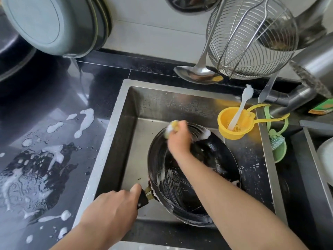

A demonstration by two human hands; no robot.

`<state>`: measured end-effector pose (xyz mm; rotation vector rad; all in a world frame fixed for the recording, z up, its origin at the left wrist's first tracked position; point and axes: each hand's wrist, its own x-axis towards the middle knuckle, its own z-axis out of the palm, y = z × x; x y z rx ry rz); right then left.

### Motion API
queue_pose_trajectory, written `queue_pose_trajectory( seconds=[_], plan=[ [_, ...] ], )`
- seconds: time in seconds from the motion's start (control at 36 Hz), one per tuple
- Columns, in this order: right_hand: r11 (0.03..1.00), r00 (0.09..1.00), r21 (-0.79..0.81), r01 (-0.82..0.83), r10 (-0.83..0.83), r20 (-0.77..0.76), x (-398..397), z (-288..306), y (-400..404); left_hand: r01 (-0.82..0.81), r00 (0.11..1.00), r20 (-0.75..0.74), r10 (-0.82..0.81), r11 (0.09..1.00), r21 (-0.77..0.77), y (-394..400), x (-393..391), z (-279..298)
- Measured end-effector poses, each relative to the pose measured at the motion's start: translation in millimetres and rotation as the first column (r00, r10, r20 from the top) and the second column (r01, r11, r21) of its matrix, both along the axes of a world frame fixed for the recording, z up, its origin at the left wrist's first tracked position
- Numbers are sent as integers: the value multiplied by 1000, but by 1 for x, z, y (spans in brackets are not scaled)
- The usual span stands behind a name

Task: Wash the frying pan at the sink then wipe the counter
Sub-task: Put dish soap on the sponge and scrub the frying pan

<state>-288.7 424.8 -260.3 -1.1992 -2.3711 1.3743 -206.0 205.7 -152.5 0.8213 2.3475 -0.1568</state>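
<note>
The dark desk (45,109) runs along the left and behind the basin, its near-left stretch wet and blotched with white foam (84,121); its left and bottom parts are cut off by the frame. The steel sink (110,134) sits sunk into it, with bare floor showing left of the pan and along the back wall. The frying pan (180,192) lies tilted in the sink, streaked with suds, its near rim close to the front wall and its right side near the right wall. The left hand (115,206) grips the pan's black handle (143,199), most of which it hides. The right hand (178,141) is blurred; its fingers are curled round a yellow sponge (173,126) pressed at the pan's far rim, and its forearm covers part of the pan's inside. A yellow strainer (234,125) hangs at the sink's back right corner with a white brush (241,107) standing in it. The faucet (288,100) enters from the right, cut off.
</note>
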Motion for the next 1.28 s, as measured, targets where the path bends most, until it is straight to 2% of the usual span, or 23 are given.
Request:
queue_pose_trajectory(
  seconds=[0.06,0.14,0.17,0.25,0.33,0.42,0.44,0.5,0.56,0.61,0.67,0.69,0.75,0.81,0.83,0.92,1.0,1.06,1.11,1.17,1.22,1.28],
  plan=[
    [951,964,-179,-253,263,30,20,0,-32,-3,1000,-1,3,1000,-15,0,0,3],
    [820,854,-322,-474,517,60,60,7,-46,-6,1000,3,6,1000,-15,-1,-1,6],
    [791,821,-311,-526,568,56,69,8,-43,-4,1000,8,5,1000,-7,-1,-1,6],
    [751,736,-93,-653,659,157,70,1,-29,1,1000,11,-1,1000,2,-1,1,5],
    [691,698,151,-707,647,307,51,-11,-13,-11,1000,1,11,1000,9,-4,0,0],
    [649,745,384,-657,481,463,33,-25,24,-24,1000,0,24,1000,20,-6,1,-3],
    [635,753,434,-639,401,522,32,-27,40,-29,1000,-1,29,999,27,-6,1,-3],
    [539,724,529,-656,253,642,39,-32,70,-25,1000,-5,26,998,53,-5,0,-4],
    [462,679,550,-696,176,713,50,-35,82,-11,1000,-11,12,999,46,-7,-1,-4],
    [520,630,454,-723,227,743,54,-32,78,-11,1000,-16,11,1000,20,-7,0,-1],
    [566,548,259,-783,429,719,55,-22,61,-8,1000,-19,8,1000,0,-5,0,1],
    [546,492,157,-823,547,677,58,-14,49,-10,1000,-17,10,1000,-5,-4,0,2],
    [440,340,-31,-897,733,590,70,4,20,-21,1000,-6,21,1000,-6,-4,1,4],
    [327,192,-165,-931,820,539,89,18,-7,-23,1000,-1,23,1000,1,-4,1,4],
    [303,158,-193,-933,830,536,99,20,-15,-19,1000,-2,19,1000,0,-4,2,5],
    [329,189,-152,-932,798,572,110,13,-12,-8,1000,4,8,1000,-6,-1,3,8],
    [406,348,41,-913,720,600,92,-1,10,-7,1000,8,8,1000,-24,0,2,9],
    [386,423,211,-898,622,659,70,-12,36,-16,1000,-2,16,999,-40,-1,2,9],
    [340,449,309,-888,496,743,51,-18,64,-17,1000,-9,16,999,-40,-2,2,9],
    [253,451,378,-890,377,809,48,-22,81,0,1000,-21,0,999,-44,-3,0,11],
    [143,373,345,-928,316,872,65,-23,82,13,1000,-16,-13,999,-36,-2,-1,11],
    [135,281,251,-959,310,908,92,-18,75,9,1000,1,-9,1000,-27,-2,-1,10]
  ],
)
